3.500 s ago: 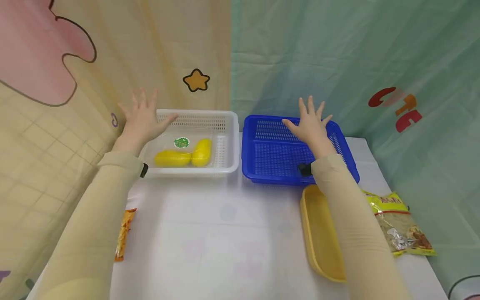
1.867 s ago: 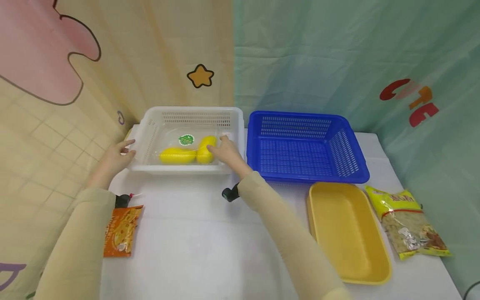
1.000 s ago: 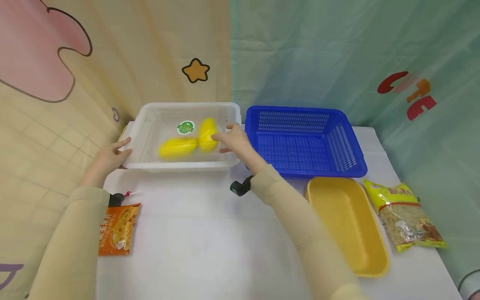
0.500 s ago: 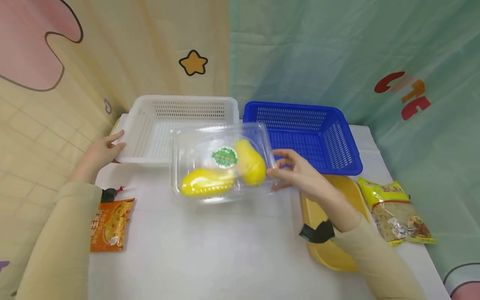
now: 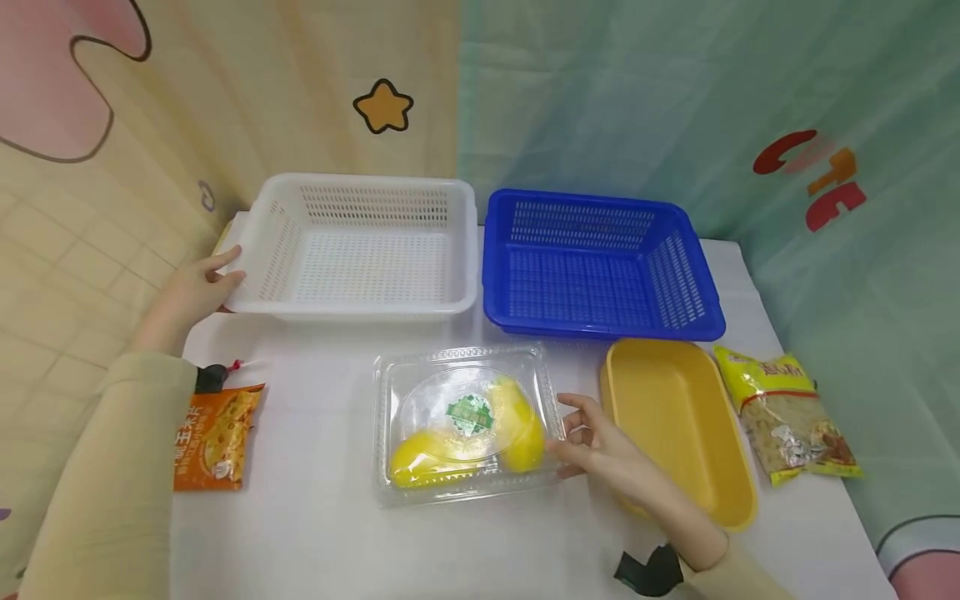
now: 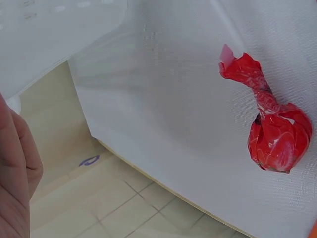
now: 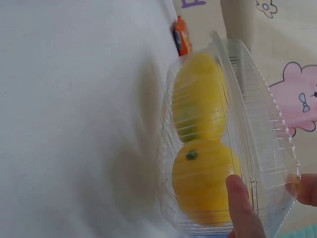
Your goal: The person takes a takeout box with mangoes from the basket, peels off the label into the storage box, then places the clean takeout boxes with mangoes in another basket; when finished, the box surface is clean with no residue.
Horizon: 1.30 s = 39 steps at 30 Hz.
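My right hand [image 5: 600,442] grips the right edge of a clear plastic clamshell box [image 5: 459,353] with a green round sticker on its lid. Inside lie two yellow mangoes [image 5: 519,433], also visible through the box wall [image 7: 257,163] in the right wrist view. There, a gap with shadow shows between box and white tabletop, and a thumb and fingertip pinch the box's rim. At the far left, my left hand [image 5: 187,296] pinches the left rim of a white slotted basket [image 5: 360,308], which holds nothing; in the left wrist view, its fingers [image 6: 22,153] overlap the basket's underside.
Right of the white basket stands a blue basket [image 5: 600,332], with a yellow tray [image 5: 678,425] in front. A yellow-topped food bag [image 5: 791,417] lies at the right edge. Near the left sleeve are an orange snack packet [image 5: 217,442] and a red-wrapped candy [image 6: 280,139]. Curtains rise behind.
From spread over the baskets, both hands came down to the white basket. My right hand took the clamshell box out and brought it toward me, over the table. My left hand stays at the basket rim.
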Each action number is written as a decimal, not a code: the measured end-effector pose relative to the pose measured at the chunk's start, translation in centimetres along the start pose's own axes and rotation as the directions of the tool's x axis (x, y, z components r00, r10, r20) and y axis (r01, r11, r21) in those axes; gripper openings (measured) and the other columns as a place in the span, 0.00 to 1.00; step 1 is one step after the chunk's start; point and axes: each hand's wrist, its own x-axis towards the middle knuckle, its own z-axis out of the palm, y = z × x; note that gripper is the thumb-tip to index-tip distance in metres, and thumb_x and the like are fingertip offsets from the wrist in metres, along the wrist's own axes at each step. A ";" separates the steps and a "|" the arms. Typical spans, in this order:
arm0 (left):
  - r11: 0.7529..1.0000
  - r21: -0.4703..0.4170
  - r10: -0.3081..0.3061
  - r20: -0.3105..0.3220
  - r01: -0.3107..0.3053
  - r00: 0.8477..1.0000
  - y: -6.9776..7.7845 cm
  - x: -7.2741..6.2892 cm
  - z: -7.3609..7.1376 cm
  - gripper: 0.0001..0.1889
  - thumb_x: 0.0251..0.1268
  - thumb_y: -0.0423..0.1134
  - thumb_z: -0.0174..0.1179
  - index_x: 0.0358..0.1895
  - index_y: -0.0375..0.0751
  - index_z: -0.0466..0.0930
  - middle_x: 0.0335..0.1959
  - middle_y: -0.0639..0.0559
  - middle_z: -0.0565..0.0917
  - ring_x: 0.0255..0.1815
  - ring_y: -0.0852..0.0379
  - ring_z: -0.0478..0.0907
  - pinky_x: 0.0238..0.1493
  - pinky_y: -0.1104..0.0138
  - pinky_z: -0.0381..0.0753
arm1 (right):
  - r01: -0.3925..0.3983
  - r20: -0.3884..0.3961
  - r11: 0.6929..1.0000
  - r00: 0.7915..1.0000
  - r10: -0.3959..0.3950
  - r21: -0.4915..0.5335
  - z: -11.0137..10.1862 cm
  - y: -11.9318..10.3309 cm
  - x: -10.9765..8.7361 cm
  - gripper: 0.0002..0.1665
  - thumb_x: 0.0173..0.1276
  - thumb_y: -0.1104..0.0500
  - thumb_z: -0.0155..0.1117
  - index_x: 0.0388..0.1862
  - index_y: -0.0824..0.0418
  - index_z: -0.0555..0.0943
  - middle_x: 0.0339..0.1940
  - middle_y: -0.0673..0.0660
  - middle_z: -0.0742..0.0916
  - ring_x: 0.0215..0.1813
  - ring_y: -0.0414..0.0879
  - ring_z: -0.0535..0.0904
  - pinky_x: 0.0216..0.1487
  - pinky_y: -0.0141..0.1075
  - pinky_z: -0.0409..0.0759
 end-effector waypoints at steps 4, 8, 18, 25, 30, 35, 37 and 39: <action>1.000 0.005 -0.004 -0.008 0.004 1.000 -0.1 0.1 0.0 0.32 0.77 0.47 0.46 0.77 0.41 0.48 0.46 0.24 0.77 0.21 0.67 0.78 0.29 0.80 0.70 | -0.029 -0.068 0.999 0.997 0.028 -0.012 0.4 0.8 0.8 0.46 0.65 0.64 0.66 0.75 0.67 0.51 0.47 0.63 0.71 0.41 0.48 0.75 0.42 0.44 0.88; 1.000 -0.008 -0.018 -0.005 0.018 1.000 -0.3 0.2 0.1 0.32 0.77 0.48 0.46 0.77 0.43 0.48 0.45 0.26 0.77 0.21 0.66 0.78 0.29 0.79 0.71 | -0.067 -0.107 0.996 0.992 0.061 -0.053 0.4 1.5 1.3 0.47 0.65 0.62 0.66 0.75 0.67 0.51 0.47 0.63 0.72 0.40 0.48 0.76 0.41 0.43 0.88; 0.999 0.028 -0.017 -0.005 0.018 1.000 -0.3 0.4 0.1 0.32 0.78 0.49 0.44 0.78 0.43 0.47 0.49 0.23 0.77 0.24 0.56 0.82 0.34 0.73 0.74 | -0.074 -0.006 0.984 0.997 0.074 -0.161 -0.4 1.6 1.9 0.53 0.62 0.61 0.69 0.75 0.71 0.46 0.43 0.63 0.73 0.30 0.48 0.82 0.38 0.45 0.88; 0.977 0.198 0.110 -0.146 -0.080 0.983 2.1 -1.4 1.2 0.30 0.79 0.49 0.42 0.75 0.34 0.57 0.63 0.15 0.62 0.61 0.22 0.62 0.64 0.33 0.59 | -0.084 0.041 0.970 0.995 0.096 -0.228 -1.0 1.2 2.2 0.56 0.61 0.57 0.71 0.76 0.70 0.45 0.42 0.63 0.74 0.31 0.47 0.81 0.38 0.46 0.88; 0.931 0.236 0.343 -0.302 -0.279 0.889 5.4 -4.6 4.7 0.21 0.72 0.38 0.56 0.63 0.30 0.74 0.60 0.23 0.71 0.61 0.25 0.66 0.62 0.34 0.64 | -0.092 0.038 0.965 0.994 0.104 -0.245 -1.2 1.2 2.3 0.56 0.61 0.56 0.71 0.75 0.70 0.46 0.41 0.62 0.74 0.32 0.48 0.79 0.38 0.45 0.88; 0.926 0.171 0.364 -0.160 -0.338 0.917 7.7 -8.3 9.7 0.20 0.71 0.40 0.58 0.62 0.36 0.77 0.58 0.33 0.79 0.51 0.36 0.79 0.47 0.43 0.81 | -0.090 0.051 0.965 0.993 0.106 -0.248 -1.2 1.2 2.4 0.56 0.61 0.56 0.72 0.75 0.71 0.46 0.41 0.63 0.74 0.31 0.48 0.79 0.39 0.45 0.88; 0.935 0.095 0.349 -0.061 -0.343 0.935 8.0 -9.2 11.7 0.21 0.71 0.40 0.58 0.64 0.36 0.75 0.58 0.35 0.80 0.48 0.39 0.82 0.45 0.47 0.85 | -0.090 0.054 0.963 0.993 0.107 -0.253 -1.2 1.1 2.4 0.57 0.61 0.55 0.72 0.75 0.71 0.46 0.42 0.63 0.74 0.31 0.47 0.80 0.39 0.45 0.88; 0.947 0.002 0.321 0.035 -0.321 0.947 8.0 -9.8 13.5 0.23 0.71 0.41 0.59 0.65 0.37 0.74 0.59 0.36 0.79 0.51 0.41 0.82 0.47 0.51 0.86 | -0.090 0.054 0.963 0.993 0.108 -0.255 -1.2 1.1 2.5 0.56 0.62 0.55 0.72 0.75 0.71 0.46 0.42 0.63 0.74 0.31 0.47 0.80 0.39 0.45 0.88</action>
